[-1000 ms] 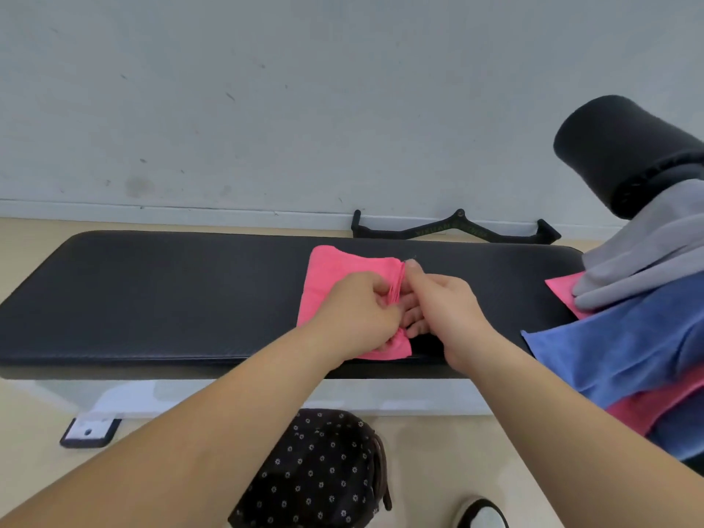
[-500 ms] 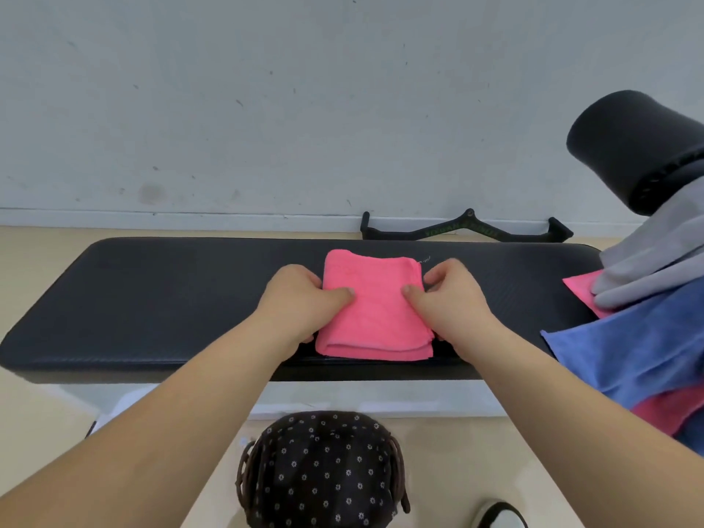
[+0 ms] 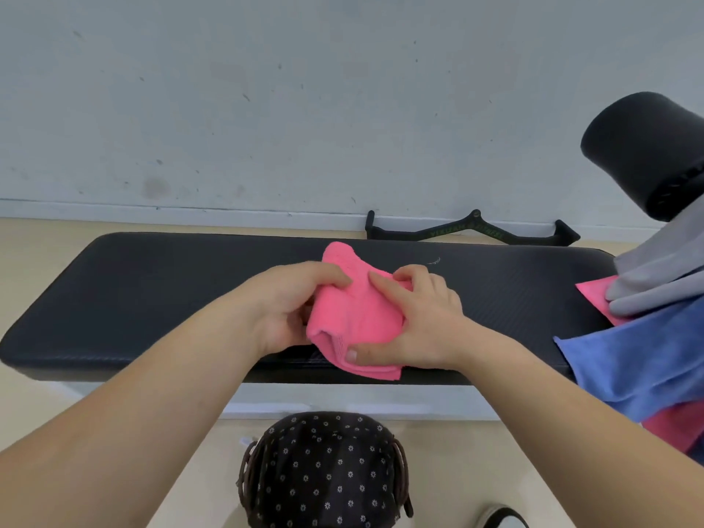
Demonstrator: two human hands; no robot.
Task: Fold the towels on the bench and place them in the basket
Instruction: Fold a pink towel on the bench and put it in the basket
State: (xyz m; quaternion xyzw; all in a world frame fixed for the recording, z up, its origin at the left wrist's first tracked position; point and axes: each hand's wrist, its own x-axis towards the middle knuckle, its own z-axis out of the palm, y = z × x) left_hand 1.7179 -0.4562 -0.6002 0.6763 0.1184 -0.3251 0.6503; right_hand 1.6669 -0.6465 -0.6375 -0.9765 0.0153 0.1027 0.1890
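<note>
A folded pink towel [image 3: 352,322] is lifted slightly off the black bench [image 3: 160,295] near its front edge. My left hand [image 3: 289,302] grips its left side, thumb on top. My right hand [image 3: 419,322] holds its right side, with the thumb pressing the lower corner. Below the bench, on the floor, stands the basket [image 3: 324,474], lined with dark fabric with a small flower print. More towels lie piled at the bench's right end: a grey one [image 3: 659,276], a blue one [image 3: 632,367] and pink ones [image 3: 594,295].
A black padded roller [image 3: 644,150] sticks up at the right. A black metal handle bar [image 3: 472,232] lies on the floor behind the bench, by the wall. A shoe tip [image 3: 499,518] shows at the bottom right.
The pink towel lay flat and square on the bench half a second ago; both hands have now gripped its sides and raised it, tilting and bunching it toward the front edge.
</note>
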